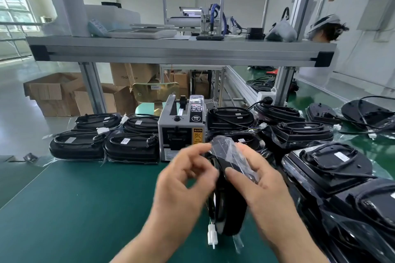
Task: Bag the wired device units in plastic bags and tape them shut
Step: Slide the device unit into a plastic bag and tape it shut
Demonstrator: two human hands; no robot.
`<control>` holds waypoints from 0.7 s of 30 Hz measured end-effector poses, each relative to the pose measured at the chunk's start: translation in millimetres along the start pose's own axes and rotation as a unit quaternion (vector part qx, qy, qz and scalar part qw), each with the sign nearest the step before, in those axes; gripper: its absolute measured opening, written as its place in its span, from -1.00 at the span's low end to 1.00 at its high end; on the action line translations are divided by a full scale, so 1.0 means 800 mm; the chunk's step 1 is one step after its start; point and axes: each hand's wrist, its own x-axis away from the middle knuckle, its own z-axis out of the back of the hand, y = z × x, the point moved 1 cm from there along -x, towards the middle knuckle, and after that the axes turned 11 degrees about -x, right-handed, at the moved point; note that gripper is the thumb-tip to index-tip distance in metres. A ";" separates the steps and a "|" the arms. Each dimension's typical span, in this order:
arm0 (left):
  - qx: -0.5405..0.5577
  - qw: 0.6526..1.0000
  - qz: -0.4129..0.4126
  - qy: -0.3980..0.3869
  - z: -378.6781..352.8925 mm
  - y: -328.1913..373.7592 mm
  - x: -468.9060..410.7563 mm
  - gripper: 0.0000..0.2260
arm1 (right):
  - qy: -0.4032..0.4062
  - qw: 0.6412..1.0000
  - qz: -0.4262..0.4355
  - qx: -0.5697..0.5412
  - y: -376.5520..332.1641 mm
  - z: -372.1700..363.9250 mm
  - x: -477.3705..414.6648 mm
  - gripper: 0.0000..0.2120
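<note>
The device unit (pixel 228 209) stands on edge on the tabletop (pixel 85 198), at 6 o'clock from the tape dispenser (pixel 181 130). My right hand (pixel 263 186) has its fingers clamped on the unit's top through the plastic bag (pixel 226 149). My left hand (pixel 188 179) curls at the film, but blur hides any grip. I judge the unit stiff with some weight and the film slick and loose, so I'd hold the hard rim, not the dangling connector (pixel 212 235).

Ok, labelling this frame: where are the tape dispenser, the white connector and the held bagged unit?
Grey boxy tape dispenser (pixel 181 128): head view, front panel.
White plastic wire connector (pixel 212 235): head view, plug body.
Black plastic-bagged wired unit (pixel 229 209): head view, lower body.
</note>
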 end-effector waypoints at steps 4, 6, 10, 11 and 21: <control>-0.145 0.989 -0.008 -0.025 0.024 -0.026 -0.050 -0.56 | 0.006 0.999 -0.037 -0.037 -0.002 0.005 0.008 -0.53; -0.183 0.977 -0.041 -0.098 0.023 -0.030 -0.066 -0.54 | 0.006 0.998 -0.043 -0.043 -0.004 0.005 0.008 -0.53; -0.145 0.968 -0.083 -0.186 0.018 -0.028 -0.093 -0.81 | -0.014 0.999 -0.035 -0.038 -0.003 0.009 0.005 -0.54; -0.118 0.970 -0.080 -0.196 0.019 -0.027 -0.100 -0.89 | -0.018 0.999 -0.033 -0.025 0.000 0.010 0.004 -0.53; 0.109 0.967 0.030 -0.229 0.008 -0.006 -0.150 -0.87 | -0.080 0.997 -0.020 0.003 0.002 0.004 0.008 -0.46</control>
